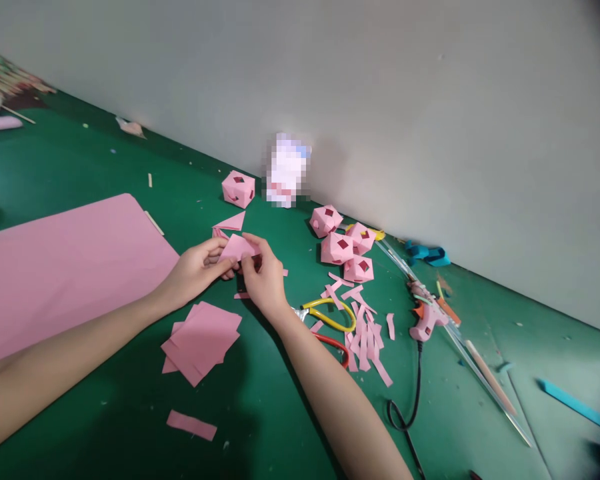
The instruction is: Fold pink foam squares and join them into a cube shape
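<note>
Between my two hands is a small folded piece of pink paper (pixel 240 247). My left hand (pixel 203 267) is closed on its left edge, thumb below. My right hand (pixel 266 270) pinches the right side between thumb and fingers. Just beyond lie folded pink triangles (pixel 231 221), partly behind the held paper. Nearer me rests a loose stack of pink paper squares (pixel 203 340), with a single pink strip (pixel 191 425) below it. Scissors with one yellow and one red handle (pixel 333 315) lie beside my right forearm, which partly covers them.
A large pink sheet (pixel 80 267) lies under my left forearm. Several pink paper cubes with cut-out holes (pixel 337 248) sit near the wall, and one cube (pixel 239 189) stands apart. Pink scraps (pixel 365 340), a corded pink glue gun (pixel 427 322) and clear glue sticks (pixel 480 380) are at right.
</note>
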{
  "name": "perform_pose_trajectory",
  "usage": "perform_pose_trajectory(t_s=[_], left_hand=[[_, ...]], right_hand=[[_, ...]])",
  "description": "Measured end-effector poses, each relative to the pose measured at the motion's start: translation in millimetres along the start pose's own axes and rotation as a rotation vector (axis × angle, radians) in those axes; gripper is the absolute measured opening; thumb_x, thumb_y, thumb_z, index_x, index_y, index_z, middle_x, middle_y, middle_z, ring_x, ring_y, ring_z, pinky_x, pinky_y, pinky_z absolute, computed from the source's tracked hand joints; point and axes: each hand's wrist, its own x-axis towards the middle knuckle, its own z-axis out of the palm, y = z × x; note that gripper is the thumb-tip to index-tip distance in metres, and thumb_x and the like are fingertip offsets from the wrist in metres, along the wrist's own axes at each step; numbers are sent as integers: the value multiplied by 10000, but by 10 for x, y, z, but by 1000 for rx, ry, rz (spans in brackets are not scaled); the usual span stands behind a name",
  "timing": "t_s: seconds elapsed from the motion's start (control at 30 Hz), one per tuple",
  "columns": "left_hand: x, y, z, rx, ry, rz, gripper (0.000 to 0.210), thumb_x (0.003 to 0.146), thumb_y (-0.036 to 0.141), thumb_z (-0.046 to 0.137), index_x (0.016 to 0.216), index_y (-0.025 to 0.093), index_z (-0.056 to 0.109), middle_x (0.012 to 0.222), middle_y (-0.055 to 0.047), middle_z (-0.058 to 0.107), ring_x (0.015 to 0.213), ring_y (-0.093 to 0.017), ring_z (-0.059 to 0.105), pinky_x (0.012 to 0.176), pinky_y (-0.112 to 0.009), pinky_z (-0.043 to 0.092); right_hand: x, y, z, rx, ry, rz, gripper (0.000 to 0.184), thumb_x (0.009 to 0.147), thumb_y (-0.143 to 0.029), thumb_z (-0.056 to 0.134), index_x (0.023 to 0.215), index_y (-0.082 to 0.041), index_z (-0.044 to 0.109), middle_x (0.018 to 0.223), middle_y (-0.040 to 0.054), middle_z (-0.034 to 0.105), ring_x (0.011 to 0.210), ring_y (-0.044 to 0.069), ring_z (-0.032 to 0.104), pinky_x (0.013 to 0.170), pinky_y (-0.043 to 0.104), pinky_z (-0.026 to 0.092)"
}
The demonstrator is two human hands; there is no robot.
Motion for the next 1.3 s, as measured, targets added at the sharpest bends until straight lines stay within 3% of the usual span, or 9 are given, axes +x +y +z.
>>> perform_pose_trajectory(t_s=[1.3], left_hand=[[4,31,18,38,-6,-9,283,848,436,640,1003,200,627,919,-46,721,754,-185,691,729,-328,590]], right_hand=[[12,12,5,-37,2,-1,389,907,-218,466,1273,-217,600,686,-32,620,604,134,575,612,234,461]])
